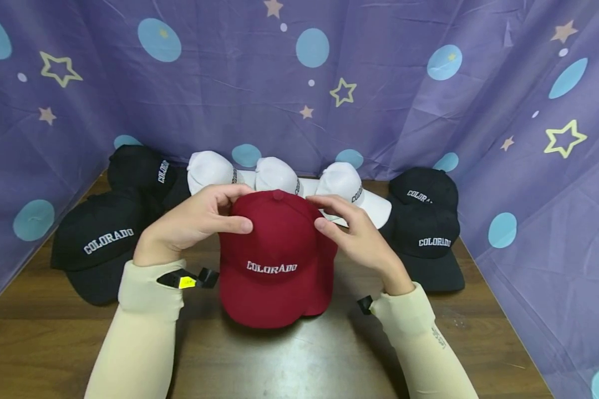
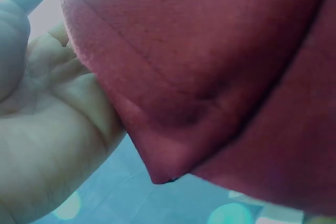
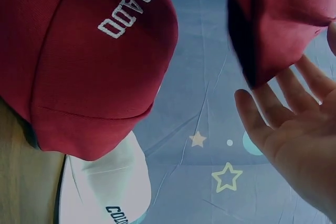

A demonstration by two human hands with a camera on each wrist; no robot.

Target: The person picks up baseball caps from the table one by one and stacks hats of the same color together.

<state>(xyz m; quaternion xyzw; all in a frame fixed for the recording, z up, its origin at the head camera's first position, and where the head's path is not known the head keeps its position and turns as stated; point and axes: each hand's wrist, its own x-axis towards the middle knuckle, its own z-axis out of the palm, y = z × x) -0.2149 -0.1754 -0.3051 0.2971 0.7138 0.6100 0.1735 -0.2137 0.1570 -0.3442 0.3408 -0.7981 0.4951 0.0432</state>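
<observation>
A red baseball cap with white COLORADO lettering is held upright over the middle of the table, brim toward me. My left hand grips its upper left side, thumb on the front and fingers behind. On the upper right side my right hand holds it between thumb and fingers. A second red cap stands just behind, on the table; in the head view only its right edge shows. The left wrist view has the left palm beside red cloth, with the fingertips hidden.
White caps stand in a row along the back of the wooden table. Black caps sit at the left, and two more black caps overlap at the right. A purple curtain with stars surrounds the table.
</observation>
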